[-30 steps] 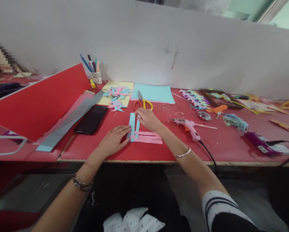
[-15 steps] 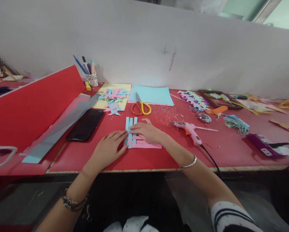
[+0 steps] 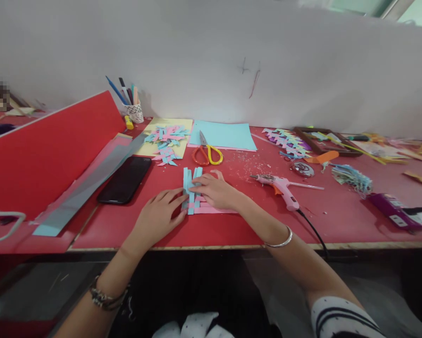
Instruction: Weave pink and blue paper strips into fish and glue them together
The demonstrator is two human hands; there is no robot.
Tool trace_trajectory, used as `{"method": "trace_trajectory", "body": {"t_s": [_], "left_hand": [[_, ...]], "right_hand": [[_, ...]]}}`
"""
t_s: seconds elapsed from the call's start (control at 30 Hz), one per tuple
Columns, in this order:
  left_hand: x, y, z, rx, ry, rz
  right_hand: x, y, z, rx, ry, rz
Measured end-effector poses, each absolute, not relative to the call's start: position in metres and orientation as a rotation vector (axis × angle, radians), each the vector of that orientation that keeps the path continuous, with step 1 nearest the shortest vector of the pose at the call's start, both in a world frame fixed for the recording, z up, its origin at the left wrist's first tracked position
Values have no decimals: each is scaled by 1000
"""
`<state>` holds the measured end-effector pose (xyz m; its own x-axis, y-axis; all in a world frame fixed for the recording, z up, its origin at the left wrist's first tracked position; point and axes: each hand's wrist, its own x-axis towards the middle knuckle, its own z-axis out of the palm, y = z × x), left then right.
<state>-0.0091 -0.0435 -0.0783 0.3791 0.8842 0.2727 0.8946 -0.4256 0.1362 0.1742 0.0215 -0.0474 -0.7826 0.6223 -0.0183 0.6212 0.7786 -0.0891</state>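
Several light-blue paper strips (image 3: 191,206) stand upright on the red tabletop, crossed with pink paper strips (image 3: 216,210) that run out to the right. The blue and pink strips look woven over and under each other. My left hand (image 3: 161,211) holds the left edge of the strips between its fingers and thumb. From the right, my right hand (image 3: 216,190) reaches across the pink strips, its fingertips closed on the blue strips near their upper part. The fingers hide part of the weave, and the exact pinch of the right hand is covered.
Scissors (image 3: 215,155) lie beyond the hands by a blue sheet (image 3: 228,136) and a heap of woven pieces (image 3: 167,136). A phone (image 3: 125,180) lies left. To the right are a pink glue gun (image 3: 283,190) with a cord and a purple power strip (image 3: 394,211).
The view has shifted slightly. Both hands stay on the strips, with the right fingers moved a little across the blue ones. Nothing has been picked up or put down.
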Motion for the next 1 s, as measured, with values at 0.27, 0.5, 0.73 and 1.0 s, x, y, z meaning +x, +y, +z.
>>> {"method": "trace_trajectory", "body": {"t_s": [0.27,0.5,0.73,1.0], "left_hand": [[-11,-42,-82,-2572,-1641,-513],[-12,-42,-84,-2552,-1632,-530],[-12,-41,-84,-2606,-1597,-612],[-14,-38,-87,-2667,-1590,-660]], "right_hand": [[170,25,-52,-982,-2964,179],[164,26,-51,-969,-3004,56],[173,24,-51,-1027,-2910,80],[174,30,-44,-1081,-2813,210]]}}
